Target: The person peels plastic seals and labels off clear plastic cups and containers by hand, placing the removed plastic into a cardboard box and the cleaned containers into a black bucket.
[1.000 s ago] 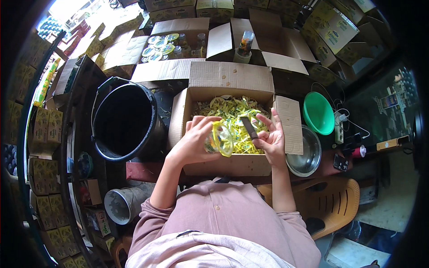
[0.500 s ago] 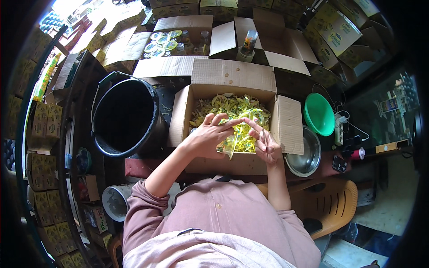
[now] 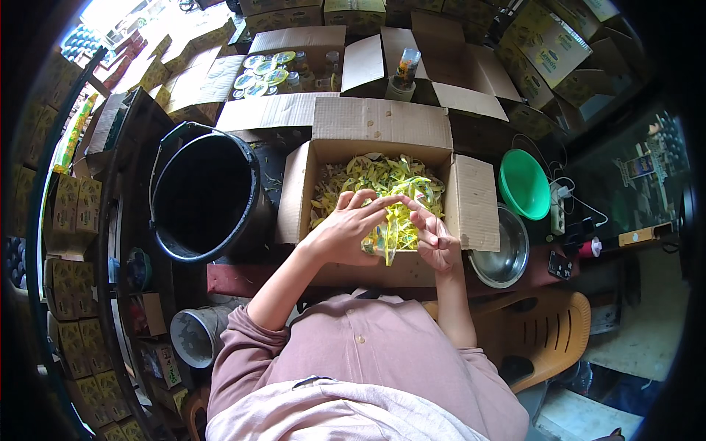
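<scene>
1. Landmark: the box (image 3: 412,274), flaps spread, holding yellow scraps (image 3: 349,184).
2. Cup (image 3: 390,246): clear, yellow-rimmed, above the near side of the box, between the two hands. Its rim is seen nearly edge-on; the long axis appears to run across the box from left to right, the rim toward the right side.
3. Left hand (image 3: 342,231): over the near left part of the box, grasping the cup from its left and above. This hand is the nearer one, being in contact.
4. Right hand (image 3: 437,244): over the near right part of the box, fingers partly curled, just beside the cup's rim. Whether it grips anything cannot be told, nor whether it touches the rim. Its raised forefinger appears to meet the left fingertips above the cup.
5. Key relation: the cup lies below and to the right of the left fingers, and to the left of the right hand, its rim facing the latter.
6. Surroundings: left of the box, a black bucket (image 3: 202,195); right of it, a green bowl (image 3: 525,184) and a steel bowl (image 3: 507,253); beyond it, lidded cups (image 3: 266,72) and a bottle (image 3: 407,67).
</scene>
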Demonstrator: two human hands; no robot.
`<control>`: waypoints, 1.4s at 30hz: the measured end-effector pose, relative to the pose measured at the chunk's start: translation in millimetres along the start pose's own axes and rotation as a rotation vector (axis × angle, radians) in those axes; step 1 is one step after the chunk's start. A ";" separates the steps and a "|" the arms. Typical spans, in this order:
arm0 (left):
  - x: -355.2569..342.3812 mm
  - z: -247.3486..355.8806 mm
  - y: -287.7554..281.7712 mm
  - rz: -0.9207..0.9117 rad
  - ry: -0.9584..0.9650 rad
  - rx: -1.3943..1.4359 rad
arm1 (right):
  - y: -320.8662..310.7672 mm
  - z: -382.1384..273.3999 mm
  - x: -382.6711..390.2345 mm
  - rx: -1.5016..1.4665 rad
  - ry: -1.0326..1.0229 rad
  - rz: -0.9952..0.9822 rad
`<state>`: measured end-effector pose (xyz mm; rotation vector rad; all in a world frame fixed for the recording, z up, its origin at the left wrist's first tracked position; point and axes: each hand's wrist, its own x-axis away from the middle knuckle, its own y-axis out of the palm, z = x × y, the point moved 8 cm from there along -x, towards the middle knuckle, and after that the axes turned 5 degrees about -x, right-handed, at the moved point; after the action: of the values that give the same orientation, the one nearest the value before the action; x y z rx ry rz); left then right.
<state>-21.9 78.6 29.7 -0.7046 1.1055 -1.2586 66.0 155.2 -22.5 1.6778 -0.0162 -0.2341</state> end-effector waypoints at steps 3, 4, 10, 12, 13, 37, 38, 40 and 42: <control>5.8 -23.0 18.1 -0.161 -0.161 -0.012 | 9.6 6.8 -1.9 -0.076 0.003 -0.033; 5.7 -24.0 17.7 -0.160 -0.160 -0.013 | 10.9 5.5 -2.7 -0.083 -0.010 -0.041; 7.3 -24.3 -6.2 0.029 -0.201 0.015 | 2.7 -5.9 6.2 -0.159 -0.041 -0.064; 8.7 -27.8 -7.9 0.070 -0.187 0.062 | -5.3 -11.6 10.6 -0.096 -0.131 0.011; 10.5 -33.4 -9.0 0.095 -0.247 0.158 | -4.2 -10.0 12.5 -0.098 -0.130 0.009; 23.3 -2.0 -51.3 0.648 -0.288 0.358 | 132.0 20.2 -4.7 1.847 -1.105 0.286; 23.8 0.5 -53.6 0.648 -0.289 0.358 | 135.2 21.3 -4.9 1.869 -1.132 0.290; 28.5 0.9 -61.7 0.737 -0.256 0.486 | 136.1 24.7 -7.6 1.875 -1.150 0.284; 33.1 1.3 -66.1 0.702 -0.274 0.310 | 138.5 29.4 -10.4 1.880 -1.169 0.278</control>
<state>-47.5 32.1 81.1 -0.2033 0.7988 -0.6780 68.6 110.9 112.4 2.9606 -1.8123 -1.1992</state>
